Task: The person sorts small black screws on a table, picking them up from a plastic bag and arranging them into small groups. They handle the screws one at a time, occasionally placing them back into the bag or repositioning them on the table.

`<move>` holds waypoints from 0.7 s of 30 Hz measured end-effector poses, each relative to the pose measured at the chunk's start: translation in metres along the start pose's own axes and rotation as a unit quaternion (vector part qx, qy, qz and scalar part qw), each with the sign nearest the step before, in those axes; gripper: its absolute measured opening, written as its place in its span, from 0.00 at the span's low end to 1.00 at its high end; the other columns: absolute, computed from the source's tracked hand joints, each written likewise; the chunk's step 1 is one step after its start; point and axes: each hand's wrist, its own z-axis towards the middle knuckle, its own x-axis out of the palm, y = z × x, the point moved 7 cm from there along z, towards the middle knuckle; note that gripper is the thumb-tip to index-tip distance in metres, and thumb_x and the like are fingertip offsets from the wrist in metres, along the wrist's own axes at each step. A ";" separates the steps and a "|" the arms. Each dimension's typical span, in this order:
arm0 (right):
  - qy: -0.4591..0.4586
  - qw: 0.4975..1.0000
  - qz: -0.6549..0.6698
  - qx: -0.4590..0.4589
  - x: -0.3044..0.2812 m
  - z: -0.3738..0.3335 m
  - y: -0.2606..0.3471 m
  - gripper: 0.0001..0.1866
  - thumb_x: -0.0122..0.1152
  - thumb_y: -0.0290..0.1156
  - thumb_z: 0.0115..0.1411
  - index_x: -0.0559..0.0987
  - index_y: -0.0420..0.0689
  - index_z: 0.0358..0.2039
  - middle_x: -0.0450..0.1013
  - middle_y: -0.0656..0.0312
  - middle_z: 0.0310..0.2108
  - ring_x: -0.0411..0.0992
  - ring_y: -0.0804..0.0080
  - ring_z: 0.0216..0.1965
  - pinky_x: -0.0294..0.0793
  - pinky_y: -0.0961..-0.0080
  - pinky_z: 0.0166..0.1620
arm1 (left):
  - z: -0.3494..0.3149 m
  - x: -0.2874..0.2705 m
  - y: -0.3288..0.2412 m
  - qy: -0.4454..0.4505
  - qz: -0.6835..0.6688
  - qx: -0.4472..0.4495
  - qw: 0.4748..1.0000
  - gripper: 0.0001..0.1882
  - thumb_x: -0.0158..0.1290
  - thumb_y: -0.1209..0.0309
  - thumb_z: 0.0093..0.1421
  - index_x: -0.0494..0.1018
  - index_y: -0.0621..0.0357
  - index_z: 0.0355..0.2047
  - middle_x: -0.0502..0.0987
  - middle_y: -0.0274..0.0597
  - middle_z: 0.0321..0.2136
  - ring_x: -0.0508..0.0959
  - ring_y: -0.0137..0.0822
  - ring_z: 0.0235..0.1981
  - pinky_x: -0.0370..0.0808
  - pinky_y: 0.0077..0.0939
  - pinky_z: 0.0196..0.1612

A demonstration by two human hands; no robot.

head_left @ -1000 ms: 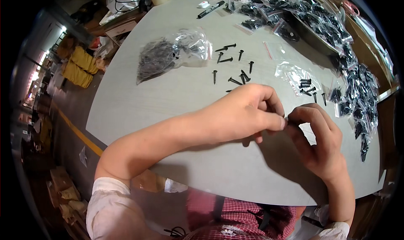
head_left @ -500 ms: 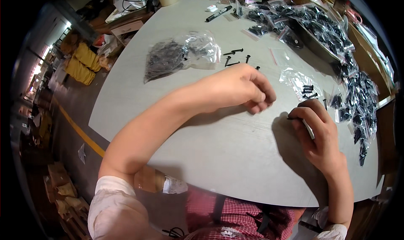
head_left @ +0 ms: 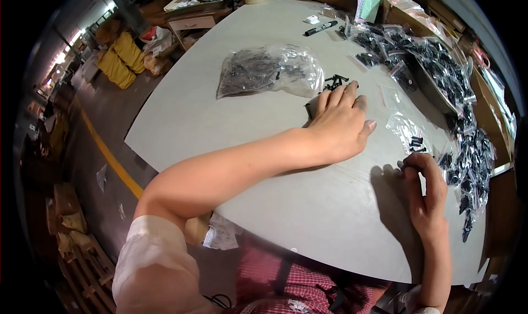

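Item 1: left hand [head_left: 341, 124], palm down over the table [head_left: 308, 209], centre of frame, fingers spread apart and pointing toward upper right. Contact of fingertips with screws: cannot tell.

Item 2: loose black screws [head_left: 336, 82], clustered on the table, upper centre of frame, just beyond and to frame-left of the left fingertips, partly covered by them. Long axes mixed, several crossing; no common direction. Nearer by far to the left hand than to the right.

Item 3: single black screw [head_left: 308, 112], just frame-left of the left hand, long axis running roughly up and down the frame.

Item 4: right hand [head_left: 427, 190], right of centre, well apart from the cluster, thumb and forefinger bent toward each other. Clamped on anything or not: cannot tell.

Item 5: small clear bag [head_left: 406, 124], just above the right hand in frame, with a few short black screws [head_left: 417, 143] at its lower edge.

Item 6: large clear bag [head_left: 300, 66], dark contents, upper centre, frame-left of the cluster.

Item 7: filled packets [head_left: 476, 171], heaped along right of frame.
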 end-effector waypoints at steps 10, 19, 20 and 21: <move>0.010 0.998 0.057 0.012 0.001 0.003 0.004 0.14 0.61 0.13 0.58 0.80 0.35 0.45 0.75 0.54 0.39 0.76 0.63 0.40 0.74 0.72 0.47 | -0.016 -0.028 -0.048 0.111 -0.441 0.014 0.891 0.11 0.61 0.71 0.60 0.76 0.65 0.40 0.83 0.55 0.35 0.84 0.51 0.39 0.79 0.41 0.45; -0.001 0.935 0.291 0.201 0.006 -0.009 -0.002 0.18 0.66 0.19 0.62 0.75 0.36 0.52 0.75 0.62 0.43 0.75 0.75 0.45 0.75 0.75 0.51 | -0.024 -0.023 -0.055 0.201 -0.486 -0.044 0.850 0.12 0.62 0.74 0.64 0.72 0.64 0.44 0.81 0.43 0.35 0.80 0.28 0.36 0.77 0.25 0.40; -0.004 0.927 0.309 0.211 0.008 -0.010 -0.002 0.18 0.66 0.19 0.62 0.75 0.36 0.52 0.75 0.62 0.44 0.75 0.75 0.45 0.75 0.75 0.51 | -0.026 -0.022 -0.056 0.200 -0.496 -0.042 0.844 0.13 0.62 0.74 0.64 0.72 0.63 0.45 0.81 0.43 0.35 0.80 0.28 0.36 0.77 0.25 0.39; -0.006 0.919 0.326 0.222 0.009 -0.011 -0.002 0.19 0.66 0.19 0.62 0.74 0.37 0.53 0.74 0.62 0.44 0.75 0.76 0.45 0.75 0.75 0.51 | -0.028 -0.019 -0.056 0.197 -0.504 -0.042 0.840 0.13 0.62 0.74 0.64 0.71 0.63 0.45 0.81 0.42 0.35 0.79 0.27 0.35 0.77 0.24 0.38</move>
